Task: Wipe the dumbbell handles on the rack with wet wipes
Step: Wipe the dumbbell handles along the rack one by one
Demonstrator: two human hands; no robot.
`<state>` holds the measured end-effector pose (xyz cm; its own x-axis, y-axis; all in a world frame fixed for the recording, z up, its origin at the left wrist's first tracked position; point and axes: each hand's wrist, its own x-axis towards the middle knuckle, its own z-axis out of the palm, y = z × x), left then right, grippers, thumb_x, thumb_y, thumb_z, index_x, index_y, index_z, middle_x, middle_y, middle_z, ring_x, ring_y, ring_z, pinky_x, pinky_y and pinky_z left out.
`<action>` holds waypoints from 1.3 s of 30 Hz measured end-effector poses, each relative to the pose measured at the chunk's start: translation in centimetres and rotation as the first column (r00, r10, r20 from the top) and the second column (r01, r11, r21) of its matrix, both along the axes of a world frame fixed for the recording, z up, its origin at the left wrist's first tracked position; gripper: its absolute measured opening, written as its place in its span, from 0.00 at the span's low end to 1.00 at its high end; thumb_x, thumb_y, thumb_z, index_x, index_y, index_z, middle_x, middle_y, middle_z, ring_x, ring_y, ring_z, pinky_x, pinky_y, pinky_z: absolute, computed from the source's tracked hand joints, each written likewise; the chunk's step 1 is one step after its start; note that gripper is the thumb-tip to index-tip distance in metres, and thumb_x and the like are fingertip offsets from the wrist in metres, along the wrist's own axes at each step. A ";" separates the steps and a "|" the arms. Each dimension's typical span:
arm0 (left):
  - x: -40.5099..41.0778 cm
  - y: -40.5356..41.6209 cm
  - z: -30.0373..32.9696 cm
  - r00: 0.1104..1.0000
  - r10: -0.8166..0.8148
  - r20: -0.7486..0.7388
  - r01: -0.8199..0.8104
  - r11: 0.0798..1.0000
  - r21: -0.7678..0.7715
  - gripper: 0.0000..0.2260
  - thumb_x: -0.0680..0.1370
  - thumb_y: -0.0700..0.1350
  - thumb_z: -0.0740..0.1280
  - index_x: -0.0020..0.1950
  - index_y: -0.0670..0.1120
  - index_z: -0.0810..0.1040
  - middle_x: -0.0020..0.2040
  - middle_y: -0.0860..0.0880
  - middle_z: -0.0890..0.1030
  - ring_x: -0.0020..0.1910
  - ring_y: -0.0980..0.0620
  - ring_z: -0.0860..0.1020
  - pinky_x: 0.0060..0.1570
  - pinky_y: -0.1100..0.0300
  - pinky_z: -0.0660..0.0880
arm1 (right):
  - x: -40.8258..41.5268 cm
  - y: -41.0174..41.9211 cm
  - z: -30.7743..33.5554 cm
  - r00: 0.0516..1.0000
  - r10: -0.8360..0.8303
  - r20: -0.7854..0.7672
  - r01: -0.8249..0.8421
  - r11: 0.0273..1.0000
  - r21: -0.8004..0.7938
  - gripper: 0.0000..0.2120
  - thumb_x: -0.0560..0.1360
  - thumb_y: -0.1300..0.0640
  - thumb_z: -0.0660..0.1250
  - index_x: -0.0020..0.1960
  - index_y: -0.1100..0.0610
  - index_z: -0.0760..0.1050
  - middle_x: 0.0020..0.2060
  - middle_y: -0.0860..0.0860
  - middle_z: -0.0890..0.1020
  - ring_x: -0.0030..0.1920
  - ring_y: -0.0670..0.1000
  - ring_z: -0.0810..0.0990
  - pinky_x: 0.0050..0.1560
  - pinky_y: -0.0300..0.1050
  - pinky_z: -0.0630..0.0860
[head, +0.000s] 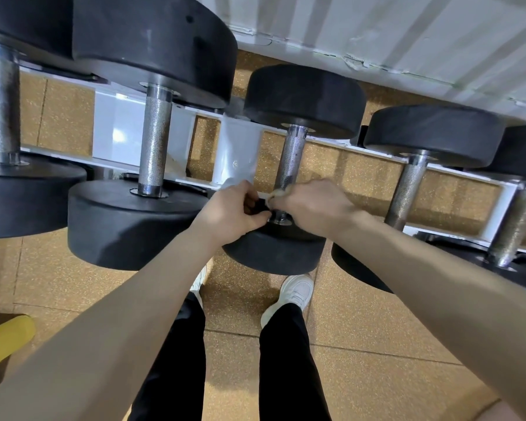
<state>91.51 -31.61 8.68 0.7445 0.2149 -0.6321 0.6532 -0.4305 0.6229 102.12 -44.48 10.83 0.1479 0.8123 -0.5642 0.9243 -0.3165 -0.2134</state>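
Several black dumbbells with knurled steel handles lie across a white rack (119, 132). My two hands meet at the near end of the middle dumbbell's handle (292, 156). My right hand (313, 205) grips a crumpled, soiled wet wipe (278, 193) against the base of that handle. My left hand (234, 208) has its fingers curled, pinching something small and dark beside the wipe; what it is stays hidden between the fingers. The larger dumbbell's handle (155, 144) stands to the left, and another handle (407, 189) to the right.
A white corrugated wall (407, 34) runs behind the rack. The floor (377, 329) is tan speckled tile. My legs in black trousers and white shoes (295, 293) stand just before the rack. A yellow object (3, 338) pokes in at the lower left.
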 end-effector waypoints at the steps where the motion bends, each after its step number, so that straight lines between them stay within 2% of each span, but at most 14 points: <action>1: 0.1 0.1 0.0 1.000 0.016 -0.007 -0.016 1.000 -0.008 0.17 0.71 0.49 0.73 0.54 0.45 0.72 0.48 0.48 0.77 0.44 0.50 0.76 0.47 0.60 0.73 | -0.1 0.7 0.3 1.000 0.027 0.016 -0.026 0.999 -0.029 0.18 0.78 0.64 0.55 0.65 0.51 0.70 0.38 0.50 0.72 0.41 0.56 0.77 0.37 0.48 0.74; 7: -0.1 0.1 -0.1 0.999 0.019 -0.049 -0.019 1.000 -0.018 0.28 0.71 0.53 0.72 0.66 0.46 0.66 0.53 0.50 0.77 0.52 0.51 0.76 0.55 0.57 0.73 | 2.3 4.1 0.7 0.909 -0.259 0.327 0.282 0.959 -0.025 0.21 0.74 0.71 0.58 0.65 0.58 0.69 0.43 0.56 0.77 0.42 0.59 0.77 0.36 0.46 0.66; 12: -0.1 0.0 -0.4 0.998 0.011 -0.067 -0.013 1.000 -0.027 0.29 0.71 0.53 0.71 0.68 0.47 0.66 0.53 0.50 0.78 0.54 0.50 0.77 0.59 0.52 0.73 | 1.6 5.3 0.7 0.893 -0.376 0.249 0.413 0.903 -0.116 0.20 0.73 0.71 0.57 0.61 0.59 0.72 0.49 0.58 0.78 0.46 0.60 0.77 0.38 0.47 0.67; 16: -0.1 0.0 -0.4 0.998 0.006 -0.066 -0.007 1.000 -0.011 0.27 0.71 0.53 0.71 0.66 0.47 0.68 0.52 0.50 0.79 0.53 0.49 0.78 0.57 0.52 0.74 | -0.9 4.0 0.9 0.959 -0.273 0.073 0.282 0.937 -0.206 0.14 0.75 0.67 0.57 0.55 0.57 0.76 0.34 0.52 0.68 0.41 0.56 0.72 0.38 0.46 0.67; 18: -0.2 0.1 -0.5 0.998 -0.017 -0.068 0.018 1.000 0.019 0.23 0.71 0.54 0.70 0.62 0.47 0.72 0.53 0.49 0.80 0.53 0.50 0.78 0.56 0.53 0.74 | -1.5 2.6 0.6 0.949 -0.302 -0.095 0.279 0.940 -0.195 0.14 0.76 0.62 0.56 0.53 0.52 0.78 0.34 0.49 0.70 0.45 0.56 0.75 0.39 0.45 0.68; 20: -0.1 0.1 -0.6 0.996 -0.037 -0.076 0.038 0.999 0.014 0.21 0.71 0.55 0.70 0.60 0.47 0.74 0.54 0.49 0.80 0.53 0.50 0.78 0.57 0.54 0.74 | -0.9 0.7 -0.2 0.783 -0.566 -0.259 0.565 0.821 -0.086 0.15 0.77 0.62 0.55 0.52 0.50 0.79 0.41 0.49 0.77 0.47 0.53 0.77 0.43 0.45 0.73; 21: -0.1 0.1 -0.6 0.996 -0.044 -0.079 0.044 0.999 -0.009 0.21 0.72 0.54 0.70 0.61 0.47 0.74 0.55 0.50 0.80 0.54 0.51 0.77 0.58 0.54 0.73 | -0.4 -0.3 -0.6 0.614 -0.722 -0.317 0.766 0.643 0.019 0.16 0.77 0.65 0.55 0.51 0.51 0.79 0.43 0.48 0.79 0.44 0.50 0.77 0.43 0.43 0.73; 23: 0.1 0.2 -0.6 0.995 -0.066 -0.079 0.062 0.997 -0.056 0.25 0.73 0.54 0.70 0.67 0.48 0.70 0.59 0.50 0.77 0.57 0.51 0.76 0.60 0.55 0.72 | 1.2 -1.6 -1.6 0.124 -0.853 -0.506 0.992 0.091 0.089 0.18 0.76 0.71 0.52 0.47 0.54 0.76 0.40 0.46 0.77 0.35 0.42 0.74 0.35 0.35 0.70; 24: 0.2 0.3 -0.6 0.995 -0.076 -0.072 0.070 0.995 -0.076 0.28 0.73 0.53 0.70 0.70 0.49 0.67 0.62 0.50 0.75 0.58 0.51 0.75 0.61 0.56 0.71 | 1.9 -1.7 -2.0 -0.114 -0.786 -0.608 0.992 -0.118 -0.034 0.20 0.76 0.73 0.51 0.45 0.54 0.75 0.37 0.44 0.76 0.30 0.39 0.71 0.29 0.31 0.66; 26: 0.3 0.4 -0.7 0.993 -0.107 -0.049 0.101 0.989 -0.104 0.32 0.73 0.53 0.69 0.74 0.53 0.59 0.68 0.52 0.71 0.62 0.52 0.73 0.61 0.61 0.69 | 2.7 -0.9 -2.9 -0.388 -0.663 -0.640 0.920 -0.237 -0.312 0.21 0.77 0.72 0.50 0.42 0.51 0.75 0.29 0.44 0.75 0.21 0.41 0.65 0.20 0.33 0.60; 28: 0.4 0.6 -0.7 0.988 -0.151 -0.026 0.147 0.982 -0.116 0.35 0.74 0.52 0.69 0.76 0.56 0.55 0.72 0.54 0.66 0.65 0.53 0.71 0.61 0.64 0.66 | 3.1 0.0 -4.1 -0.470 -0.639 -0.609 0.864 -0.191 -0.466 0.20 0.79 0.67 0.50 0.39 0.49 0.73 0.25 0.47 0.70 0.19 0.44 0.60 0.18 0.33 0.56; 30: 0.4 0.6 -0.7 0.984 -0.178 -0.009 0.175 0.975 -0.133 0.34 0.75 0.51 0.68 0.76 0.57 0.54 0.74 0.54 0.63 0.64 0.54 0.71 0.62 0.64 0.66 | 3.2 -0.1 -5.1 -0.450 -0.654 -0.608 0.848 -0.100 -0.521 0.18 0.80 0.65 0.52 0.39 0.48 0.72 0.23 0.47 0.68 0.18 0.44 0.59 0.18 0.32 0.55; 34: 0.5 0.2 -0.7 0.986 -0.164 0.028 0.167 0.969 -0.181 0.30 0.76 0.47 0.68 0.75 0.54 0.59 0.71 0.53 0.67 0.59 0.60 0.71 0.54 0.73 0.63 | 1.4 -2.8 -5.8 -0.184 -0.838 -0.514 0.819 0.159 -0.551 0.15 0.78 0.65 0.57 0.47 0.48 0.77 0.24 0.48 0.69 0.19 0.43 0.61 0.19 0.32 0.57; 39: 0.4 0.2 -0.8 0.989 -0.146 0.037 0.150 0.972 -0.182 0.29 0.76 0.47 0.68 0.74 0.55 0.61 0.70 0.54 0.69 0.58 0.61 0.70 0.56 0.70 0.64 | 1.9 -2.2 -5.2 -0.058 -0.842 -0.536 0.796 0.284 -0.534 0.17 0.76 0.70 0.54 0.48 0.53 0.77 0.18 0.45 0.70 0.15 0.42 0.58 0.17 0.31 0.55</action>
